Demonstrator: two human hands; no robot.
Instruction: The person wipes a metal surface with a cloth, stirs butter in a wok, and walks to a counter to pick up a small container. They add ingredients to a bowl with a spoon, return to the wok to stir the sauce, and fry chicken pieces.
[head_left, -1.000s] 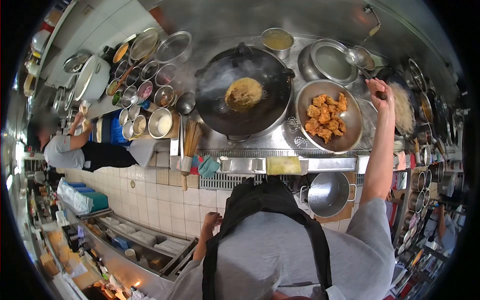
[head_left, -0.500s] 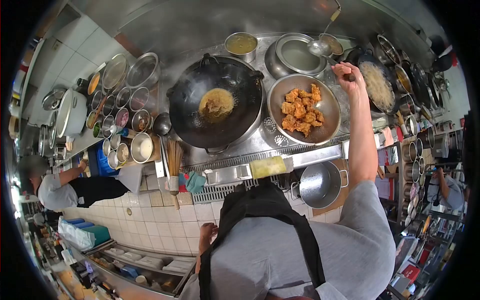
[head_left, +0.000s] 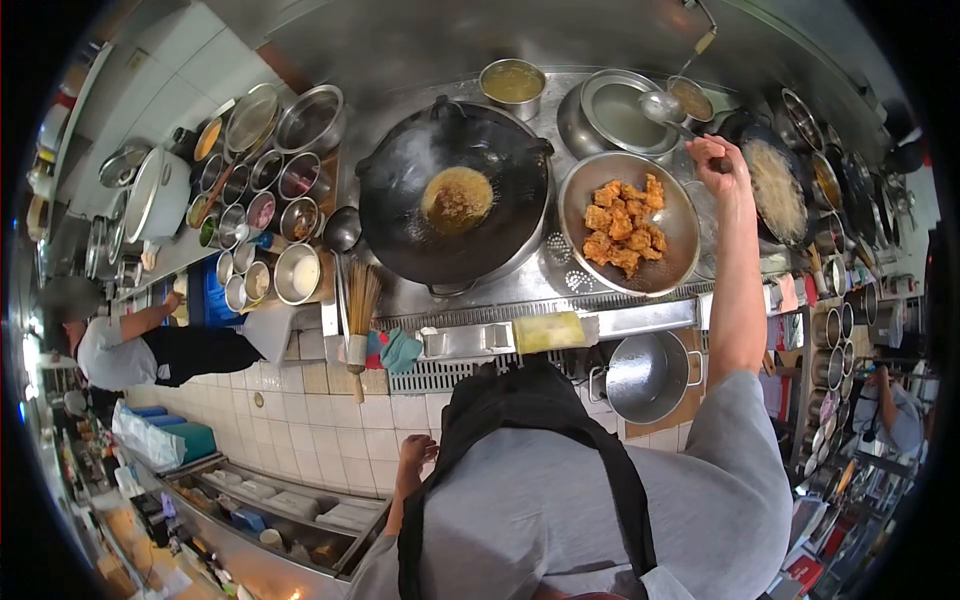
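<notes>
My right hand (head_left: 718,165) is closed around the handle of a metal ladle (head_left: 660,107). Its bowl hangs over the right rim of a silver pot of cloudy liquid (head_left: 625,108), beside a small round strainer (head_left: 690,98). Nearest below that hand is a steel bowl (head_left: 680,262) of browned fried pieces (head_left: 622,222). To the left, a black wok (head_left: 395,235) holds a pool of brownish bubbling liquid (head_left: 458,198), with steam above. My left hand (head_left: 418,450) hangs low by my side, fingers loosely bent and apart, nothing visible in it.
Another wok (head_left: 775,190) with pale frothy contents stands at the right. A bamboo brush (head_left: 362,305) and a second ladle (head_left: 342,230) lie left of the black wok. A large pot (head_left: 645,375) is below the counter edge. Co-workers (head_left: 130,350) stand at both sides.
The whole view has shifted, so the stove things appear farther right. My right hand and the ladle stay near the silver pot, the ladle's bowl slightly lower. My left hand still hangs down.
</notes>
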